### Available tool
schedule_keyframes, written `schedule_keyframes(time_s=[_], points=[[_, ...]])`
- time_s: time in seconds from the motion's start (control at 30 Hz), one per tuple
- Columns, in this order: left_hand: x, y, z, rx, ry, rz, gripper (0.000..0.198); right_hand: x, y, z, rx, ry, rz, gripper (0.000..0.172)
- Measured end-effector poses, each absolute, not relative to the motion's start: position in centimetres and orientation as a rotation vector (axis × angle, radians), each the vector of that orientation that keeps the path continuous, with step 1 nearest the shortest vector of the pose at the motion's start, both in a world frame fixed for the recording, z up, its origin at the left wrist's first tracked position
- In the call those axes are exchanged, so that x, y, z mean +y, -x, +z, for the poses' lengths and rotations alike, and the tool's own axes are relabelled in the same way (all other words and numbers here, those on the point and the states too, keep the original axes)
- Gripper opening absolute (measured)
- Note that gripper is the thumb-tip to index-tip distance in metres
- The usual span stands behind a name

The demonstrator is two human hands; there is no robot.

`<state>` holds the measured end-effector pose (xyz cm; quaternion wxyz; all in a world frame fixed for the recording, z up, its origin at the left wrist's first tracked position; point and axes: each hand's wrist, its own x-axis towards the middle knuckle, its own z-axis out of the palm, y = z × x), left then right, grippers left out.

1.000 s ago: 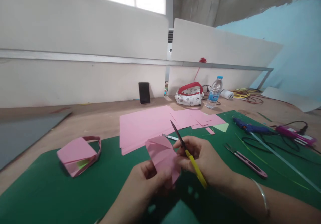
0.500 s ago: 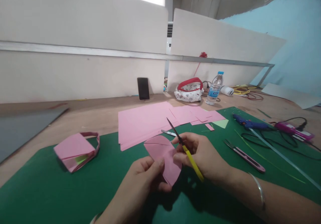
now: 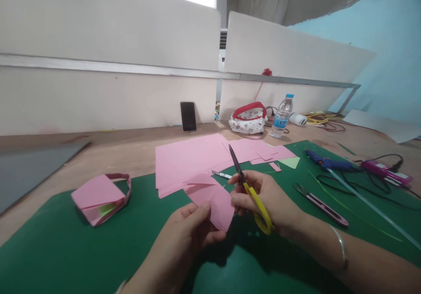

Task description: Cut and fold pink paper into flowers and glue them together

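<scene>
Between thumb and fingers, my left hand (image 3: 194,230) pinches a folded piece of pink paper (image 3: 217,202) with curved edges, held above the green cutting mat (image 3: 138,250). My right hand (image 3: 263,195) holds yellow-handled scissors (image 3: 251,191), their dark blades closed and pointing up and away. Its fingertips are at the paper's right edge; whether they grip it I cannot tell. A folded pink paper bag with a strap (image 3: 100,195) lies on the mat to the left. Behind the held paper are large pink sheets (image 3: 190,160) and a slim metal blade (image 3: 221,174).
On the right lie a pink utility knife (image 3: 322,205), a blue glue gun (image 3: 329,160) with a cable, and a purple device (image 3: 384,172). A phone (image 3: 188,116), a white pouch (image 3: 248,118) and a water bottle (image 3: 282,116) stand along the back before white panels.
The pink paper has tilted and risen slightly in my hands. The scissors have turned, so their yellow handle loops show more, and their tip has shifted right and up.
</scene>
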<state>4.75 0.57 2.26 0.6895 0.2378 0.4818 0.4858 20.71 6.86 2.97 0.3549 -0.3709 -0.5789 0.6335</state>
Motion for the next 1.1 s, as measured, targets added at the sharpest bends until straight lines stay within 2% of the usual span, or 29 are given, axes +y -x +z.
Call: schedule_keyframes(time_s=[0.37, 0.77, 0.9, 1.1], points=[[0.3, -4.6, 1.5, 1.183, -0.559, 1.074, 0.023, 6.7, -20.5, 2.9, -1.503, 0.970, 1.629, 0.033], [0.7, -4.4, 0.4, 1.266, -0.828, 0.955, 0.032, 6.0, -20.9, 3.1, -1.788, 1.028, 1.169, 0.024], [0.7, -4.5, -0.1, 1.218, -0.749, 0.962, 0.037, 6.0, -20.8, 3.1, -1.829, 1.012, 1.193, 0.019], [0.3, -5.1, 1.4, 1.318, -0.806, 0.995, 0.020, 5.9, -20.7, 2.7, -1.869, 1.025, 1.190, 0.020]])
